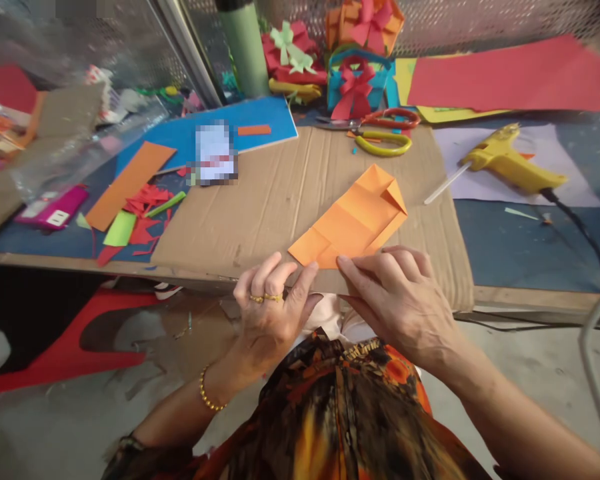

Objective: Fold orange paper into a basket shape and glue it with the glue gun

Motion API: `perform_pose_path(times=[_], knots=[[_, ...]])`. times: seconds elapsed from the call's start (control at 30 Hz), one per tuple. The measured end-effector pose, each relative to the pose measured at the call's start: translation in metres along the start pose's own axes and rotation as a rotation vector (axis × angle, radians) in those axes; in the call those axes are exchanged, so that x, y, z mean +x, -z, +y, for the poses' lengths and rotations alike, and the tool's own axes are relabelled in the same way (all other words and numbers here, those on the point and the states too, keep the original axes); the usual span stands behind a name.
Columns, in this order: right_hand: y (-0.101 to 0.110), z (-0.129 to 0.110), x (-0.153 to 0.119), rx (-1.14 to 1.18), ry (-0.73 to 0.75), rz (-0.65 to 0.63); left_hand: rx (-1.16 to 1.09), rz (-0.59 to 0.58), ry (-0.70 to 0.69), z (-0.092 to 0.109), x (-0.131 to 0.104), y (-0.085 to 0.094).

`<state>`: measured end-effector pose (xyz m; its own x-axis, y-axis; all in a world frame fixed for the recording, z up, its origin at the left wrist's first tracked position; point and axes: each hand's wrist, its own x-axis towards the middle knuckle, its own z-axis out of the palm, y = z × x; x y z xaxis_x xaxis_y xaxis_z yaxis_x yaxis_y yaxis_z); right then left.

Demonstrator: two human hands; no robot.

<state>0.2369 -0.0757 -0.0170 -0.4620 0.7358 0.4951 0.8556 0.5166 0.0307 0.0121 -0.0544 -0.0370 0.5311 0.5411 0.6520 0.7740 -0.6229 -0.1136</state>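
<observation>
A folded orange paper [347, 223] lies tilted over the cardboard sheet, with creases across it and a raised fold at its upper right end. My left hand [275, 300], with rings on two fingers, pinches the paper's near edge between thumb and curled fingers. Close beside it, my right hand [400, 293] grips the same edge with thumb and index finger, its other fingers curled. The two thumbs and fingertips are a short gap apart at the front of the cardboard [240, 220].
Red-handled scissors [390, 119] and yellow-handled scissors [383, 143] lie behind the paper. A yellow glue gun [515, 160] with a cord is at right. Paper scraps [143, 213], a phone [214, 153] and a blue board [265, 113] are left; paper baskets [357, 83] stand behind.
</observation>
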Motion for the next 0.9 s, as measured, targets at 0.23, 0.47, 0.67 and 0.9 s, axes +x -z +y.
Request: perform_pose_path(times=[0.23,0.47,0.67,0.9], knots=[[0.000,-0.002,0.004,-0.018,0.014,0.027,0.032,0.045,-0.069,0.017,0.013,0.005],[0.000,-0.003,0.004,-0.046,0.005,0.033,0.038,-0.004,-0.124,0.020,0.023,0.010],[0.000,-0.003,0.001,-0.024,0.002,-0.008,0.021,0.025,-0.140,0.018,0.021,0.004],[0.001,0.001,0.002,-0.001,-0.013,0.011,0.004,0.010,-0.179,0.010,0.019,-0.002]])
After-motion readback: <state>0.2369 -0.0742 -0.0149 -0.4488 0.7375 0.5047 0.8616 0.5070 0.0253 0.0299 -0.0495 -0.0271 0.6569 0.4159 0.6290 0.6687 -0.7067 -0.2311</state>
